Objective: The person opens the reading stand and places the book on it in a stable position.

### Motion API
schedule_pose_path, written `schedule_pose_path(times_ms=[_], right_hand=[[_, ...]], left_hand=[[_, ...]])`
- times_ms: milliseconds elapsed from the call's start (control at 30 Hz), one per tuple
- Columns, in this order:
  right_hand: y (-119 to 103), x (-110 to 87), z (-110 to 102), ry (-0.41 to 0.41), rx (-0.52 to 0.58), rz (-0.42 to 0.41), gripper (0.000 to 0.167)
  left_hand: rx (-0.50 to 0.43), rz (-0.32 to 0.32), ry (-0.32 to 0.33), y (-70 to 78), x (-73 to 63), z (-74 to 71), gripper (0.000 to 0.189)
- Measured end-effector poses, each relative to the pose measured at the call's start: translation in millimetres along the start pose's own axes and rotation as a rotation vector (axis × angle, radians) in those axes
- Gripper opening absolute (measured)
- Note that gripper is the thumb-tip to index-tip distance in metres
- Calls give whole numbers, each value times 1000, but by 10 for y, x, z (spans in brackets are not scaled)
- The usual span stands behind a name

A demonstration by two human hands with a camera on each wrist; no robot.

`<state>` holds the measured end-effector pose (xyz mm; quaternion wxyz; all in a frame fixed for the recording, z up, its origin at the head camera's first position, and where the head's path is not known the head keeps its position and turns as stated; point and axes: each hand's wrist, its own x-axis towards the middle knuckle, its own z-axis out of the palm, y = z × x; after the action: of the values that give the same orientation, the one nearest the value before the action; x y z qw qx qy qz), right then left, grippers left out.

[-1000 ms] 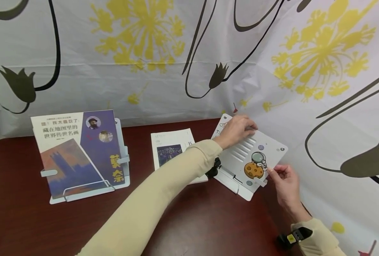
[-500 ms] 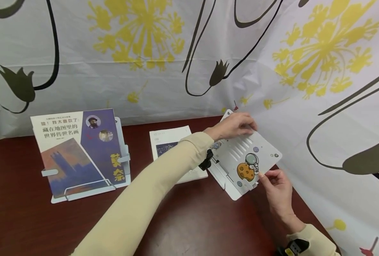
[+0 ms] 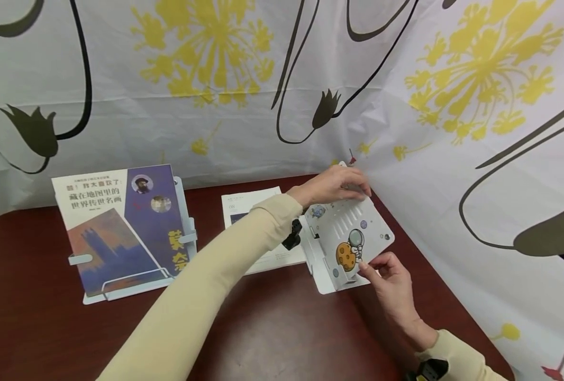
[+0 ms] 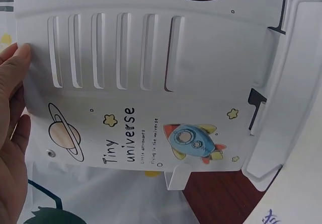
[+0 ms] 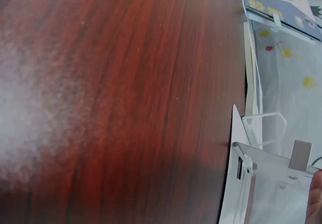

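A white book stand [image 3: 373, 222] with a cartoon astronaut print stands on the table at the right, its panel tilted up from the base plate [image 3: 327, 286]. My left hand [image 3: 335, 185] grips the panel's top edge. In the left wrist view, the fingers [image 4: 15, 65] lie at that edge, beside the slots and the "Tiny universe" lettering. Lower down, my right hand [image 3: 390, 283] pinches the panel's right side edge between thumb and finger, close to a small page clip [image 5: 301, 155]. Only a bit of that hand [image 5: 316, 196] shows in the right wrist view.
A white paperback [image 3: 282, 259] lies left of the stand, partly hidden by my left sleeve [image 3: 225, 264]. Farther left, a purple and cream art book [image 3: 151, 233] leans on another white stand [image 3: 179, 190]. A patterned curtain [image 3: 244, 121] hangs behind and right of the brown table [image 3: 282, 338].
The astronaut stand has shifted left and turned, its panel now at a steeper angle to the base. Both hands have moved left with it, keeping their hold.
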<state>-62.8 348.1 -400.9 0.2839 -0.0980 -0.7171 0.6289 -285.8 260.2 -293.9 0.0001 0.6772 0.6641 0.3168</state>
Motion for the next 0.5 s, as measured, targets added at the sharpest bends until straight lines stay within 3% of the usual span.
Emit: schedule_pose_path(times_ms=[100, 200, 300, 367, 500], right_hand=[[22, 10, -7, -68, 27, -47, 16], [59, 66, -60, -120, 141, -83, 11], [103, 207, -149, -111, 222, -28, 9], [141, 339, -218, -105, 189, 55, 6], [251, 590, -324, -205, -67, 183, 16]], left_hand=[[17, 5, 16, 14, -62, -35, 15], [21, 12, 38, 33, -135, -71, 15], [17, 21, 66, 52, -217, -103, 14], [18, 23, 87, 56, -277, -118, 14], [14, 44, 131, 41, -404, -136, 15]])
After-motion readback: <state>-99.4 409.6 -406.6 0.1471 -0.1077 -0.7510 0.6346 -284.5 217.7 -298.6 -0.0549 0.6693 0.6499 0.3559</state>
